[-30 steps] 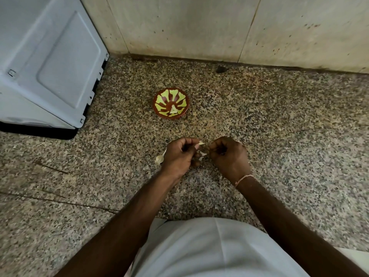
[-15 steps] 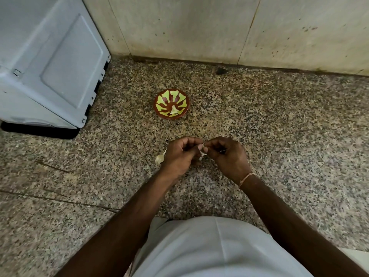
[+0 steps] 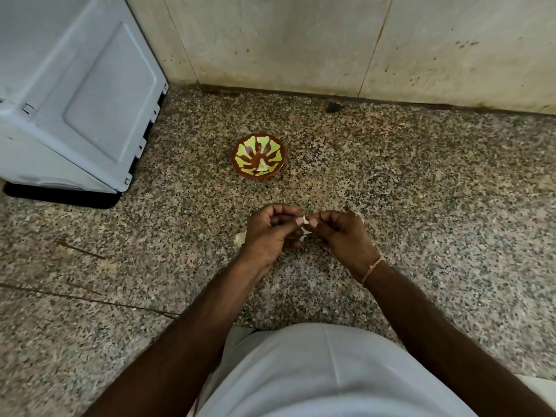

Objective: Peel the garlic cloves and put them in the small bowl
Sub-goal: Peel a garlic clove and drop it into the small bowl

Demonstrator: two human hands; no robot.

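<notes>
My left hand point(image 3: 270, 233) and my right hand point(image 3: 343, 233) meet above the speckled floor, and both pinch a small white garlic clove point(image 3: 305, 220) between their fingertips. A strip of papery skin point(image 3: 304, 232) hangs just below the clove. Beyond the hands, a small red bowl point(image 3: 240, 158) with a yellow-green leaf pattern sits on the floor. One pale peeled clove point(image 3: 262, 166) lies inside it. A pale garlic piece point(image 3: 240, 238) shows on the floor at the left edge of my left hand, partly hidden by it.
A light grey appliance point(image 3: 75, 94) stands on a black base at the left. A stained tiled wall point(image 3: 301, 40) runs along the back. My white-clothed lap point(image 3: 316, 374) fills the bottom of the view. A small dark lump point(image 3: 333, 107) lies by the wall.
Both hands have stayed together at the clove, with the fingertips shifting slightly as they work on the skin. The bowl and its clove are unchanged.
</notes>
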